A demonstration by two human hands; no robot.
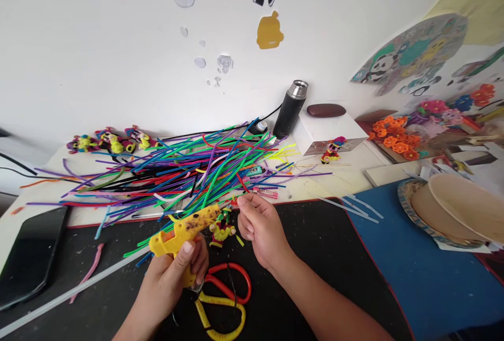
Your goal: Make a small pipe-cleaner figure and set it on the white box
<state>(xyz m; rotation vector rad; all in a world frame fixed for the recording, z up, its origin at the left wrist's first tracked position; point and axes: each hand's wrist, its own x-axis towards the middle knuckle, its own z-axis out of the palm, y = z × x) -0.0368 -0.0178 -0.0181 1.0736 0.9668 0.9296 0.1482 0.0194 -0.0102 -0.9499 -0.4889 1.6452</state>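
Observation:
My left hand (173, 272) is wrapped round the handle of a yellow hot glue gun (185, 230), whose barrel has dark scorched stains. A long translucent glue stick (79, 291) sticks out of its back end. My right hand (262, 225) is closed in a pinch by the nozzle, with a small red pipe cleaner piece (234, 200) at its fingertips. Between the hands, a small pipe cleaner figure (221, 230) in yellow, green and red is on the black mat (315, 257). Scissors (226, 307) with one red and one yellow handle lie below it, blades partly hidden by my left hand.
Colourful pipe cleaners (177, 167) lie heaped behind the mat. Several finished figures (112, 141) lie at the back left; another figure (334, 150) leans on a white box (331, 131). A black flask (290, 110), a phone (33, 254), spare glue sticks (360, 208) and bowls (421, 220) surround the workspace.

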